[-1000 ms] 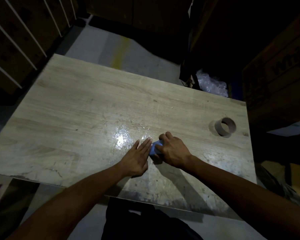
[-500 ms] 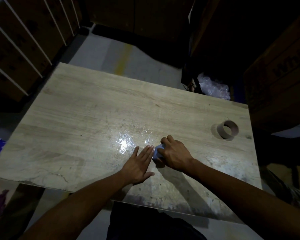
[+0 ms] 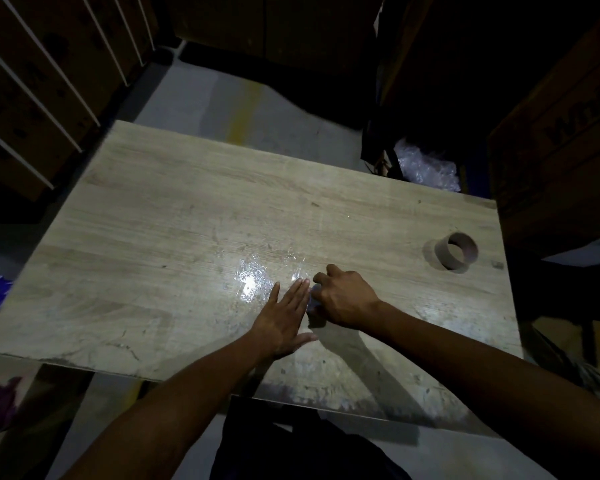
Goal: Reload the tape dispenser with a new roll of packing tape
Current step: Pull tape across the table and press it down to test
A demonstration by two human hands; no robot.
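My right hand (image 3: 345,299) is closed over a small blue object (image 3: 313,304) on the wooden table (image 3: 153,216); only a sliver of blue shows under the fingers, so I cannot tell what it is. Flat on the table beside it lies my left hand (image 3: 284,320), fingers straight and together, its fingertips touching the right hand. A shiny strip of clear tape (image 3: 253,277) stuck to the tabletop glares just beyond the left fingertips. An empty brown cardboard tape core (image 3: 456,251) lies on its side at the table's right.
Large cardboard boxes (image 3: 561,140) stand to the right of the table and crumpled clear plastic wrap (image 3: 426,168) sits behind its far right corner. White-strapped boxes (image 3: 39,84) line the left. Grey floor shows beyond the far edge.
The view has drifted slightly. My right hand has closed further over the blue object, which now shows less. The left hand stays flat beside it.
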